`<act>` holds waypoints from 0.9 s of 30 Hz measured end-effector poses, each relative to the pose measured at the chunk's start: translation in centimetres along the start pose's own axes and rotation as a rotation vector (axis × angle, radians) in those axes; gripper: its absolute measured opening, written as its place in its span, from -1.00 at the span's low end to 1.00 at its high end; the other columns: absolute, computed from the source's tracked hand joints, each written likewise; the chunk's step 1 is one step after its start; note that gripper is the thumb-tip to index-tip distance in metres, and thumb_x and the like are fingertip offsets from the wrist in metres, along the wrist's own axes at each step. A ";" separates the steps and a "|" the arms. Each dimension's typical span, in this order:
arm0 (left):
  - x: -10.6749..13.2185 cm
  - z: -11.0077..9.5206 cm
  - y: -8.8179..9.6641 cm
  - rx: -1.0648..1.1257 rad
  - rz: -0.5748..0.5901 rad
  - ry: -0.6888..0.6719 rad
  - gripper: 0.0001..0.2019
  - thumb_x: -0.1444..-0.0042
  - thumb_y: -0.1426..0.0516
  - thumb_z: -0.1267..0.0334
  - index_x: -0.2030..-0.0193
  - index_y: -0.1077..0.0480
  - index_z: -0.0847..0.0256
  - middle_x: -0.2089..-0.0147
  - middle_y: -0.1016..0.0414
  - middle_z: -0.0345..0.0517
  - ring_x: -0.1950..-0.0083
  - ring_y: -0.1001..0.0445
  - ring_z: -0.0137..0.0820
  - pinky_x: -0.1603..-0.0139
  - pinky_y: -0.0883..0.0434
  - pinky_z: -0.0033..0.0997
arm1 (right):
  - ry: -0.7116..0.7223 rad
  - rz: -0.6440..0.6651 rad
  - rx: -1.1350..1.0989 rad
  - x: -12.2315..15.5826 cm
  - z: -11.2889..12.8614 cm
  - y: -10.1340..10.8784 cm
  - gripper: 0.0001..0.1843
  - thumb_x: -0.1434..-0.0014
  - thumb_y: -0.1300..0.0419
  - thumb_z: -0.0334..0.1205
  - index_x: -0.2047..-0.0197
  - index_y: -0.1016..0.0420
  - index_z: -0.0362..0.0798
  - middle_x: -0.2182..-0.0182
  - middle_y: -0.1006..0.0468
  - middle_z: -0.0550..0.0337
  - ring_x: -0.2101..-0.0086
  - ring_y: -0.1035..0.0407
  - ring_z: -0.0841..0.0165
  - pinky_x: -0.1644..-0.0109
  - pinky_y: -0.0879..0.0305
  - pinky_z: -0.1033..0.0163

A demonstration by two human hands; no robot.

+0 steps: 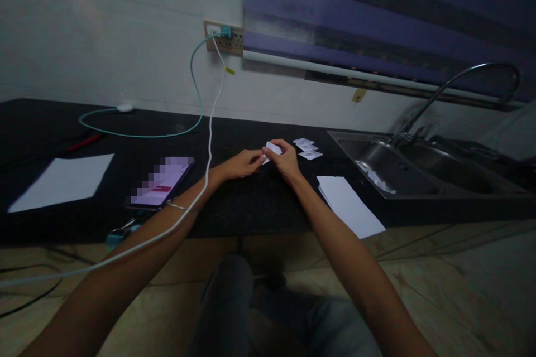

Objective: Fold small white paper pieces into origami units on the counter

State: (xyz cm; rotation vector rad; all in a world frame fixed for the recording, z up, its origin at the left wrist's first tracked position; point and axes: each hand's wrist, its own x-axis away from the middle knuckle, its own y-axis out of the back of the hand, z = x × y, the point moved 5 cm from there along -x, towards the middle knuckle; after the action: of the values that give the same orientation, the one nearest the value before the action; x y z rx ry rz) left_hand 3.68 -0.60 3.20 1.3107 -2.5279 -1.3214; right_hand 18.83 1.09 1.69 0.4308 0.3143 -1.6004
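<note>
Over the dark countertop [255,206], my two hands meet at a small folded piece of white paper [274,148]. The fingertips of my left hand [247,164] pinch its lower left side. My right hand [288,160] curls round it from the right, with the thumb pressed on its face. Just beyond my right hand lie several small folded white paper pieces [309,154], partly overlapping. Nearer to me, right of my forearm, is a stack of white paper sheets [350,206].
A larger white sheet [62,183] and a tablet-like device [163,184], its screen partly blurred, lie at left. A white cable [210,148] hangs from the wall socket [224,37] across my left forearm. At right is a steel sink [389,170] with a curved faucet [435,97].
</note>
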 end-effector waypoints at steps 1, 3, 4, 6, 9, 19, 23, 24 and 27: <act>0.0 0.1 -0.1 0.023 0.000 0.007 -0.71 -0.32 -0.01 0.08 0.29 -0.39 0.23 0.42 -0.43 -0.16 0.43 -0.37 -0.40 0.36 -0.26 -0.42 | 0.002 0.000 -0.010 0.0 0.0 0.0 -0.56 0.10 -0.45 0.07 0.22 -0.54 -0.02 0.32 -0.56 0.20 0.23 -0.45 0.25 0.05 -0.41 0.12; 0.2 0.2 -0.3 0.086 0.019 0.034 -0.66 -0.33 0.00 0.03 0.32 -0.37 0.23 0.45 -0.41 -0.16 0.46 -0.35 -0.42 0.40 -0.25 -0.44 | 0.004 -0.005 -0.021 0.0 0.1 -0.1 -0.56 0.09 -0.45 0.06 0.22 -0.54 -0.02 0.33 -0.56 0.21 0.26 -0.44 0.27 0.06 -0.41 0.13; 0.2 0.3 -0.5 0.113 0.037 0.050 -0.63 -0.34 0.01 0.01 0.35 -0.36 0.23 0.46 -0.40 -0.16 0.48 -0.34 -0.43 0.42 -0.24 -0.44 | 0.003 -0.008 -0.022 0.0 0.1 -0.2 -0.56 0.09 -0.45 0.06 0.22 -0.54 -0.02 0.33 -0.55 0.21 0.27 -0.44 0.28 0.07 -0.41 0.14; 0.4 0.4 -0.8 0.142 0.078 0.075 -0.57 -0.35 0.04 -0.05 0.42 -0.32 0.22 0.49 -0.37 -0.16 0.51 -0.31 -0.45 0.46 -0.22 -0.46 | -0.005 -0.007 -0.018 0.1 0.1 -0.3 -0.55 0.09 -0.44 0.07 0.22 -0.53 -0.02 0.33 -0.55 0.22 0.29 -0.43 0.30 0.09 -0.41 0.15; 0.4 0.4 -0.9 0.150 0.111 0.070 -0.48 -0.34 0.06 -0.15 0.48 -0.28 0.21 0.54 -0.33 -0.18 0.56 -0.24 -0.49 0.52 -0.17 -0.49 | -0.027 0.000 -0.028 0.0 0.0 -0.5 -0.52 0.10 -0.45 0.08 0.19 -0.51 -0.02 0.29 -0.55 0.19 0.27 -0.44 0.30 0.11 -0.44 0.16; 0.1 0.9 1.5 0.383 -0.184 0.107 -0.46 -0.30 0.05 -0.27 0.48 -0.16 0.15 0.62 -0.22 -0.26 0.61 -0.12 -0.54 0.58 -0.08 -0.50 | -0.263 0.028 -0.423 0.6 0.6 -0.5 -0.57 -0.03 -0.37 0.02 0.09 -0.42 0.05 0.16 -0.58 0.16 0.26 -0.53 0.36 0.15 -0.51 0.18; 0.3 0.6 0.2 0.448 0.001 0.190 -0.52 -0.34 0.04 -0.16 0.45 -0.21 0.17 0.61 -0.25 -0.24 0.63 -0.11 -0.54 0.60 -0.08 -0.51 | -0.237 0.124 -0.331 0.9 0.7 -1.3 -0.61 0.03 -0.42 0.04 0.27 -0.45 -0.01 0.39 -0.57 0.23 0.38 -0.50 0.40 0.25 -0.48 0.28; 0.3 0.6 0.0 0.438 0.035 0.207 -0.53 -0.35 0.05 -0.14 0.43 -0.24 0.18 0.60 -0.28 -0.22 0.62 -0.13 -0.53 0.59 -0.10 -0.50 | -0.224 0.131 -0.308 0.8 0.7 -1.4 -0.61 0.03 -0.42 0.05 0.29 -0.45 -0.02 0.43 -0.56 0.24 0.40 -0.49 0.40 0.26 -0.47 0.28; 0.2 1.0 0.2 0.293 -0.044 0.217 -0.58 -0.34 0.02 -0.10 0.33 -0.35 0.22 0.49 -0.38 -0.16 0.53 -0.27 -0.48 0.50 -0.21 -0.48 | -0.148 0.119 -0.188 0.6 0.4 -1.1 -0.65 -0.02 -0.38 0.04 0.30 -0.47 -0.05 0.49 -0.53 0.26 0.48 -0.43 0.42 0.32 -0.42 0.29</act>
State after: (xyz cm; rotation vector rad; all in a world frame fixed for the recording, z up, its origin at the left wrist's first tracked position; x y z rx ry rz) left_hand 3.09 0.05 2.62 1.4720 -2.6207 -0.7804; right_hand 17.65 0.43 1.67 0.1825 0.3167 -1.4623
